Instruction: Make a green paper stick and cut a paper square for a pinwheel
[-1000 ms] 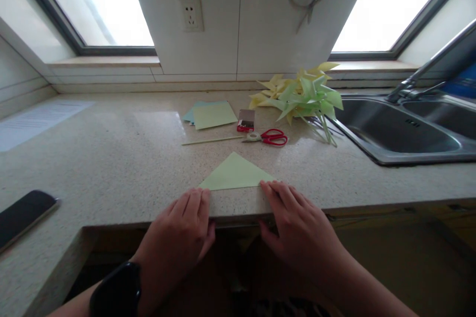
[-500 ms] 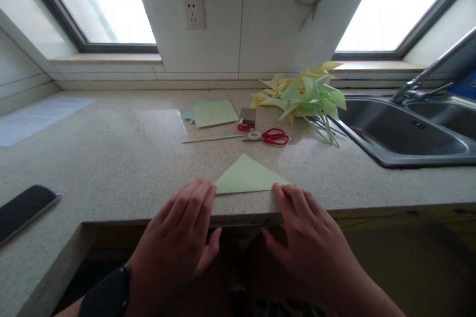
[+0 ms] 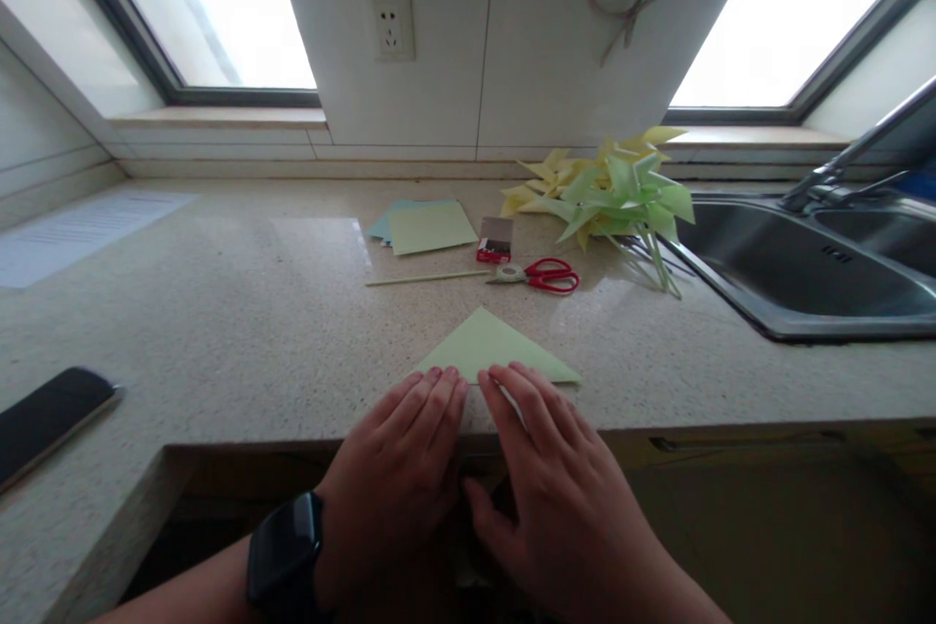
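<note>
I had both hands flat near the bottom middle of the frame. My left hand [image 3: 409, 453] lay open, fingers straight, with the tips pressing on the near edge of the green paper triangle [image 3: 493, 349]. My right hand [image 3: 548, 468] lay open just beside it, tips on the same edge. Neither hand was gripping anything; they only pushed down on the paper. A black watch [image 3: 285, 551] sat on my left wrist.

The triangle lay on the worktop [image 3: 241, 341], very close to its front edge, with its point aimed up toward the middle of the frame.

Farther up in the middle lay red scissors [image 3: 541, 276], a thin stick [image 3: 424, 279], a small red box [image 3: 495, 240] and a few flat paper sheets [image 3: 428, 226]. A pile of yellow and green paper pinwheels [image 3: 614, 190] sat to the upper right, next to the sink [image 3: 804, 273]. A black phone [image 3: 48, 419] lay at the lower left.

I thought a few things could go wrong. The paper sat so near the front edge that a hard push toward me could slide it off. If my fingers pressed unevenly, the crease might come out crooked or the layers might shift. The worktop looked smooth, so the paper could slip easily.
</note>
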